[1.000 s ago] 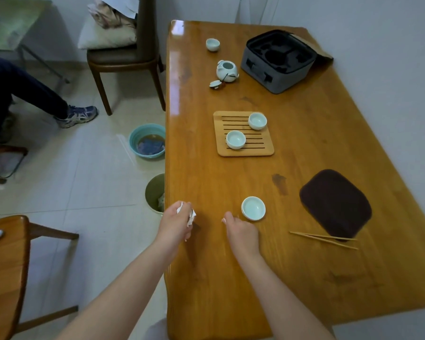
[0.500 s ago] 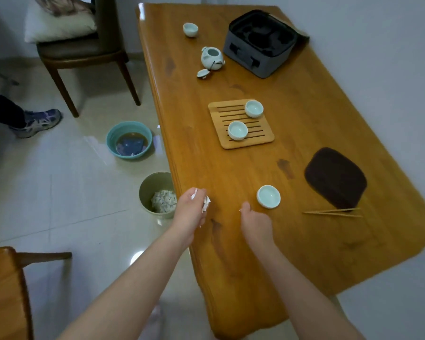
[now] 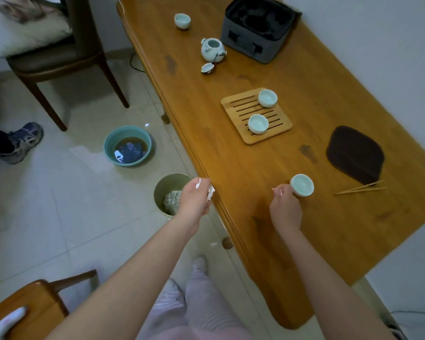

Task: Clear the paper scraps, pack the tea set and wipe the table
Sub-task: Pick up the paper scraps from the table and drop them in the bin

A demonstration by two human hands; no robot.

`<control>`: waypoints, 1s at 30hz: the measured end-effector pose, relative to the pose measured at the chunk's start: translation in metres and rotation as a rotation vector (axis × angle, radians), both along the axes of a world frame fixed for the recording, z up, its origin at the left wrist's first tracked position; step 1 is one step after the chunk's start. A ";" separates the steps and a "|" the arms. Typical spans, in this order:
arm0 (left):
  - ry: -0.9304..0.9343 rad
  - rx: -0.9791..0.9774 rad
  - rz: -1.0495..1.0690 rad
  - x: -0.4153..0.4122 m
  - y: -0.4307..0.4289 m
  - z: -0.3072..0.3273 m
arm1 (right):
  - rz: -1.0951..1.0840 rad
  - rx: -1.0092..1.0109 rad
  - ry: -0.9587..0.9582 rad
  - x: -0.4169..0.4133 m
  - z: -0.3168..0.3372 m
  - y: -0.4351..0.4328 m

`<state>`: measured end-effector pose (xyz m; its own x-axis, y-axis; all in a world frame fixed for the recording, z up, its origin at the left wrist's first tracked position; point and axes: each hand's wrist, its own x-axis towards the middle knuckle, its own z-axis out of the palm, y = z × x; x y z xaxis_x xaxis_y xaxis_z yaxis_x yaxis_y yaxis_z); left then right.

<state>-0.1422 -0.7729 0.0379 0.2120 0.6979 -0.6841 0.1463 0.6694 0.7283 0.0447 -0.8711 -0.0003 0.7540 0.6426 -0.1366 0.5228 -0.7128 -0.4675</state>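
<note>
The left hand pinches white paper scraps at the edge of the surface, above the green bin on the floor. The right hand rests on the surface, fingers curled beside a pale cup; whether it holds anything cannot be told.

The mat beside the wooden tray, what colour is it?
The mat is dark brown, almost black; head view.

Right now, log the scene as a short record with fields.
left hand: grips paper scraps at the table edge, by the bin
right hand: fingers curled beside nearest cup; grip unclear
tray: holds two cups
teapot: lid off, beside it
case: open, far end
</note>
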 end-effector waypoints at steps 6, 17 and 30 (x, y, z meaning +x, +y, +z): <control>0.004 -0.030 -0.029 0.000 0.029 -0.002 | 0.096 0.258 0.322 -0.050 0.019 0.044; 0.038 -0.017 -0.119 -0.035 0.123 -0.021 | 0.117 0.309 0.463 -0.131 0.014 0.149; 0.135 -0.035 -0.382 -0.092 0.233 -0.103 | -0.144 0.234 0.436 -0.210 -0.073 0.243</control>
<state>-0.2341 -0.5403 -0.0647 0.3579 0.5624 -0.7454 0.4823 0.5722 0.6633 -0.1655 -0.6278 -0.0734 0.7420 0.5875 -0.3229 0.1479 -0.6133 -0.7759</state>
